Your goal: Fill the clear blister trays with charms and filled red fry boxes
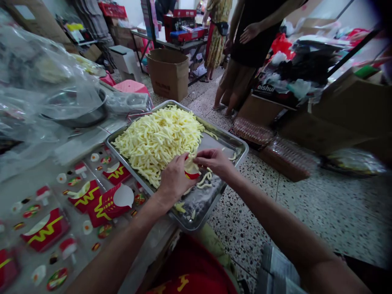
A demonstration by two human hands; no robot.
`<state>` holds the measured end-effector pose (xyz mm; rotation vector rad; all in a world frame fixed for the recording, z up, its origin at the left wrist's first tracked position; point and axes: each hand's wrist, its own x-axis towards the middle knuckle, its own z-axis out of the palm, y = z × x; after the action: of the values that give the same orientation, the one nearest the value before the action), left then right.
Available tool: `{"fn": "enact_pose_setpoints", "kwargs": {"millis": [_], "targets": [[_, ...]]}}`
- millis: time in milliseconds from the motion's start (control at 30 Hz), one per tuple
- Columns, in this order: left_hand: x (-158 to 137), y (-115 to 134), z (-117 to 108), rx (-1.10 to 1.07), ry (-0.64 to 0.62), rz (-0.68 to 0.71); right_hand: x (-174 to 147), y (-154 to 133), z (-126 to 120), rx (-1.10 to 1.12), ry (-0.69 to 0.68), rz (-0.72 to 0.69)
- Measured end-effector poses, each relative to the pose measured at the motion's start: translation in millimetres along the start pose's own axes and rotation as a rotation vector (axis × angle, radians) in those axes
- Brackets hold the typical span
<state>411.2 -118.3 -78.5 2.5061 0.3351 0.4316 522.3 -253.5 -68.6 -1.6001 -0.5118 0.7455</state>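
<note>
My left hand (174, 175) is closed around a small red fries carton (192, 176) with a pale inside, held over the tray. At the carton's mouth, the fingers of my right hand (217, 161) pinch pale yellow fry-shaped strips; how many is hard to see. Beneath both hands lies a metal tray (243, 152). A large heap of fry-shaped strips (159, 139) fills its far left part, and a few loose strips (204, 181) lie near my right hand. On the left, a red carton (107, 204) with yellow zigzags sits on clear packs with small toy-like food pieces.
A metal bowl (88, 110) under clear plastic bags stands at the left. Beyond the tray are a cardboard box (168, 75), a pink stool (131, 86) and two standing people. Boxes with bagged goods (288, 151) line the right, above the speckled floor (306, 208).
</note>
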Motion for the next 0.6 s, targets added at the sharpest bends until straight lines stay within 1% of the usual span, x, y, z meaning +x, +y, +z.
{"fn": "enact_pose_setpoints", "kwargs": {"millis": [67,133,200,233,300,367,400,467,500,533,600], "targets": [[-0.5,1.0,-1.2,0.055,0.053,0.016,-3.5,-0.1,12.0,-0.228,0.109,-0.138],[2.5,4.0,-4.2,0.122,0.093,0.025,-4.5,-8.9,19.3,-0.522,0.2,-0.274],[9.7,9.9,-8.7,0.175,0.117,0.05,-0.5,-25.8,20.1,-0.76,0.234,-0.33],[14.3,13.7,-11.4,0.188,0.125,0.068,3.2,-35.9,18.5,-0.827,0.245,-0.334],[23.9,21.7,-17.5,0.192,0.145,0.096,11.4,-55.3,14.3,-0.852,0.282,-0.343],[31.2,27.8,-23.7,0.179,0.173,0.105,16.3,-70.1,13.4,-0.794,0.331,-0.376],[33.2,29.3,-26.4,0.172,0.19,0.104,16.5,-75.2,15.3,-0.765,0.332,-0.386],[33.3,28.3,-30.3,0.164,0.217,0.098,13.2,-81.2,22.7,-0.75,0.287,-0.389],[31.6,25.8,-31.1,0.161,0.225,0.094,10.7,-82.8,27.0,-0.759,0.223,-0.386],[29.3,22.3,-31.1,0.154,0.229,0.091,8.6,-83.7,30.6,-0.759,0.127,-0.378],[23.9,12.7,-29.1,0.119,0.231,0.093,6.5,-84.2,32.7,-0.694,-0.114,-0.351]]}}
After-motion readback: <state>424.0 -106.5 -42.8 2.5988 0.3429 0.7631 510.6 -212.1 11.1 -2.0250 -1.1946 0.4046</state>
